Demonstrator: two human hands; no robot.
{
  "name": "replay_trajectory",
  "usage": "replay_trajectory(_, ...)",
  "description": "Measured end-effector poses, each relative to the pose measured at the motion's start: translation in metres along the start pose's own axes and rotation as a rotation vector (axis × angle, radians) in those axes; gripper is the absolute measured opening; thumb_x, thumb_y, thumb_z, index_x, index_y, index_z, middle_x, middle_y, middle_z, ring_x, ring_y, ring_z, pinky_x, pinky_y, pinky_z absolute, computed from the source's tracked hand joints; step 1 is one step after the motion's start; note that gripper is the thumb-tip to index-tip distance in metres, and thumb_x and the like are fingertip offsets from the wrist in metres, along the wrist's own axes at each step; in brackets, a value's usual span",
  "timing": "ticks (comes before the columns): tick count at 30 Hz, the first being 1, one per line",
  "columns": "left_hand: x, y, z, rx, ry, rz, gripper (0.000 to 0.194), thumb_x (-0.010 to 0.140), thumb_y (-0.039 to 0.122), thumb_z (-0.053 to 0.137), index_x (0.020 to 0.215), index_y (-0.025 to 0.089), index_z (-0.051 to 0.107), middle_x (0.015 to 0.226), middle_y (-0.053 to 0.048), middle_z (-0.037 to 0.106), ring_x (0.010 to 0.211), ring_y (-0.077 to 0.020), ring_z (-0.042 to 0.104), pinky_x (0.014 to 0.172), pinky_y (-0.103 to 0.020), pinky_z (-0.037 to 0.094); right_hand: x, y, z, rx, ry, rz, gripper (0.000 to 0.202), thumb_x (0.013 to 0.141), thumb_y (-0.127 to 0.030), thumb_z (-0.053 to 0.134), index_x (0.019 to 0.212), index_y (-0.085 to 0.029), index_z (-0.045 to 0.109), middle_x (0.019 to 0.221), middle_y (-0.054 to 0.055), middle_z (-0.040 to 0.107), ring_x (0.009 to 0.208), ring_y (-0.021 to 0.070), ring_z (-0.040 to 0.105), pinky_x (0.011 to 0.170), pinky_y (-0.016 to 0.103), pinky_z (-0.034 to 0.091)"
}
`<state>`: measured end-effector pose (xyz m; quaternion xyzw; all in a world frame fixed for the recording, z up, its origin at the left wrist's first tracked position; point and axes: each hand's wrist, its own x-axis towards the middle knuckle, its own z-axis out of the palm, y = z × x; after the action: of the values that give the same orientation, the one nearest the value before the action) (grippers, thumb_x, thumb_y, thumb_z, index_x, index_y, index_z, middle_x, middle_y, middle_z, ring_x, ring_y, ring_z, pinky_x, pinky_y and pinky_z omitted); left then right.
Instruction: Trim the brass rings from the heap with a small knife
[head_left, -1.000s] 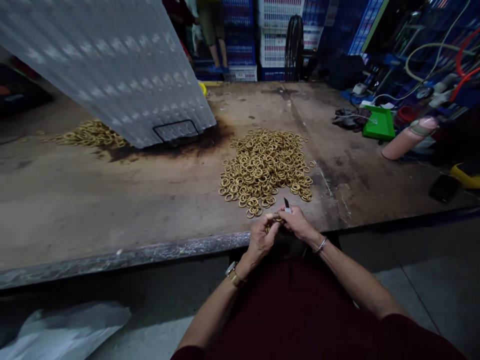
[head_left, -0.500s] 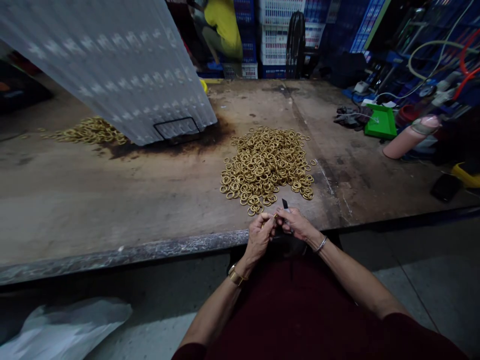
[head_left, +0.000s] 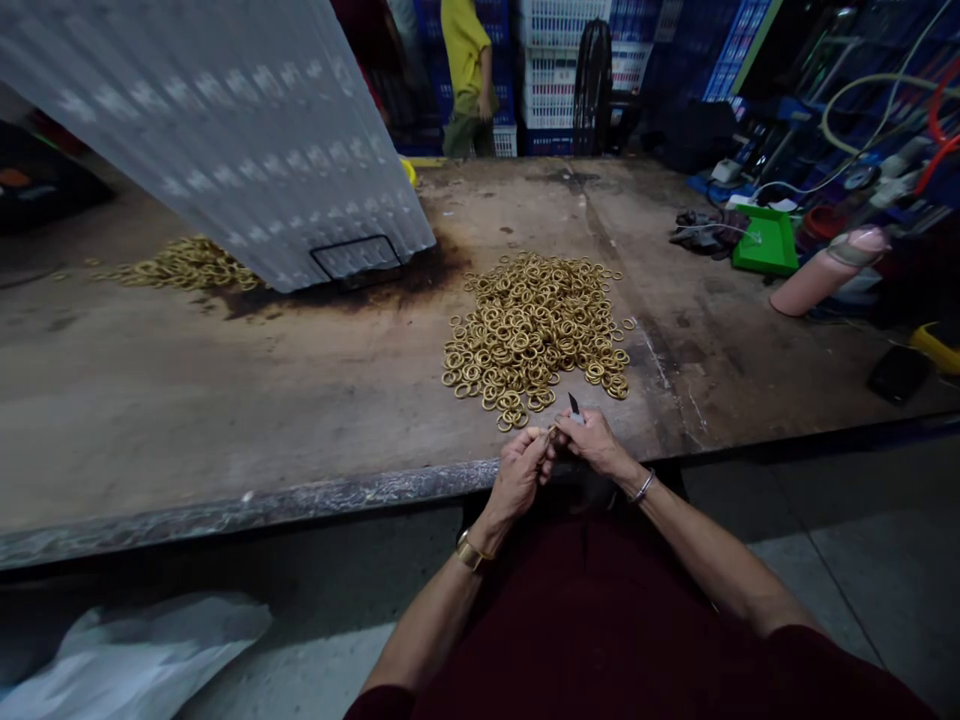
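Observation:
A heap of brass-coloured rings (head_left: pixel 536 325) lies on the wooden table (head_left: pixel 337 390), just beyond my hands. At the table's front edge, my left hand (head_left: pixel 521 470) pinches a small gold ring (head_left: pixel 553 431) between its fingertips. My right hand (head_left: pixel 596 443) meets it at the same ring and also grips a small knife (head_left: pixel 574 405), whose dark blade points up and away from me. The fingers of both hands are closed and nearly touch one another. The lower part of the knife is hidden in my right hand.
Beyond the left side stands a grey corrugated panel (head_left: pixel 262 130), with a second ring pile (head_left: pixel 195 265) beside it. To the right are a green tray (head_left: pixel 766 242), a pink cylinder (head_left: pixel 829 272) and a black object (head_left: pixel 898 375). A person in yellow (head_left: pixel 466 70) is behind the table.
The knife and my right hand have shifted and tilted slightly, with the ring still between both hands. The person behind the table has gone from bent over to upright.

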<state>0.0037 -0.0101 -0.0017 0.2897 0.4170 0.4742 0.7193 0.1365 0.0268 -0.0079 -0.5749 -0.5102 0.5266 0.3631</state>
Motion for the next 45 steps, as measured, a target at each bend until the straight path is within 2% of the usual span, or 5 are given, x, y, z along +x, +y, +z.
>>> replay_trajectory(9, 0.003, -0.003, 0.002, -0.013, 0.085, 0.014, 0.041, 0.062, 0.048, 0.074, 0.077, 0.015, 0.056, 0.059, 0.004, 0.052, 0.042, -0.0032, 0.041, 0.038, -0.015, 0.028, -0.016, 0.001, -0.010, -0.840, -0.112, -0.344, 0.020, 0.079, -0.016, 0.044, 0.087, -0.019, 0.062, 0.075, 0.004, 0.066, 0.067, 0.0144, 0.057, 0.061, 0.022, 0.034)
replay_trajectory(19, -0.001, -0.005, 0.000, 0.061, 0.078, 0.033, 0.035, 0.067, 0.045, 0.071, 0.080, 0.015, 0.057, 0.059, 0.005, 0.052, 0.041, -0.0031, 0.041, 0.037, -0.015, 0.028, -0.008, -0.008, -0.014, -1.149, -0.012, -0.156, 0.026, 0.082, -0.018, 0.041, 0.101, -0.018, 0.059, 0.095, 0.009, 0.068, 0.079, 0.0194, 0.061, 0.063, 0.026, 0.033)
replay_trajectory(28, -0.002, 0.002, -0.004, -0.239, -0.049, -0.154, 0.035, 0.066, 0.040, 0.075, 0.070, 0.014, 0.051, 0.076, -0.005, 0.064, 0.052, -0.0074, 0.053, 0.040, -0.016, 0.034, 0.028, -0.003, -0.012, -0.927, 0.040, -0.370, 0.034, 0.083, -0.020, 0.045, 0.116, -0.018, 0.053, 0.107, 0.008, 0.066, 0.090, 0.0186, 0.060, 0.073, 0.025, 0.039)
replay_trajectory(37, 0.002, 0.006, -0.015, -0.426, -0.096, -0.254, 0.029, 0.064, 0.035, 0.074, 0.078, 0.014, 0.060, 0.070, -0.003, 0.060, 0.058, -0.0107, 0.055, 0.042, -0.016, 0.035, 0.040, -0.015, 0.001, -0.972, 0.019, -0.282, 0.026, 0.087, -0.029, 0.044, 0.103, -0.022, 0.062, 0.093, 0.007, 0.069, 0.080, 0.0176, 0.061, 0.066, 0.024, 0.036)
replay_trajectory(45, 0.008, 0.011, -0.010, -0.414, -0.021, -0.204, 0.035, 0.056, 0.032, 0.081, 0.062, 0.013, 0.051, 0.066, -0.001, 0.056, 0.058, -0.0091, 0.055, 0.041, -0.014, 0.033, 0.036, -0.007, -0.020, -0.305, -0.026, -0.194, 0.015, 0.079, -0.032, 0.048, 0.079, -0.018, 0.054, 0.061, -0.003, 0.058, 0.051, 0.0089, 0.046, 0.051, 0.020, 0.034)
